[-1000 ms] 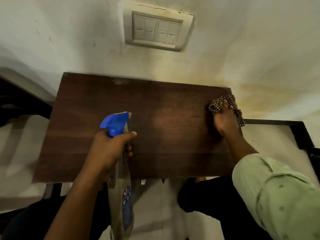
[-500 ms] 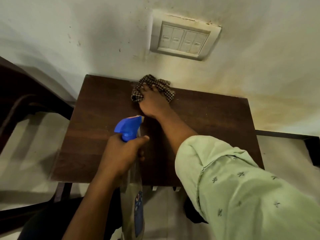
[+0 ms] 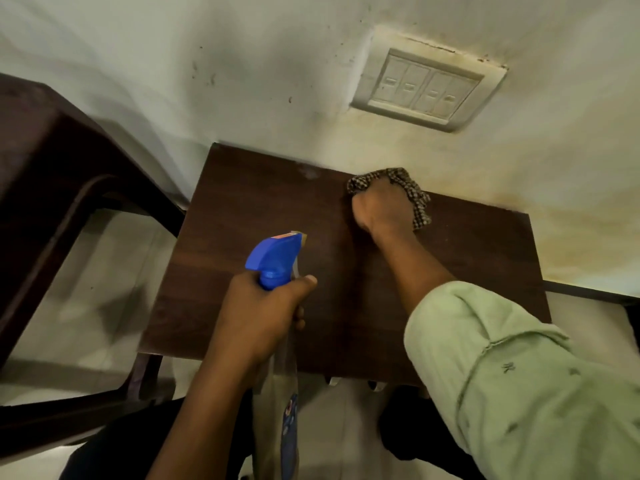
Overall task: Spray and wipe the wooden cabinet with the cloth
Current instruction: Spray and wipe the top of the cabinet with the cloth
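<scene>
Nearest, the left hand (image 3: 263, 313) stays wrapped round the bottle (image 3: 275, 261) neck, its nozzle idle over the cabinet (image 3: 242, 230). Beyond, the right hand (image 3: 379, 211) curls over the bunched cloth (image 3: 417, 199), pressing it at the far edge about midway. A second ago it was at the right corner, so wiping is probably running along the back, with the near part left.

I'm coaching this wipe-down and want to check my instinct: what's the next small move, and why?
Probably slide the cloth left along the back edge of the cabinet. The right hand holds it there by the wall, and a pale smudge sits just left of it. The left hand holds the bottle over the front.
</scene>
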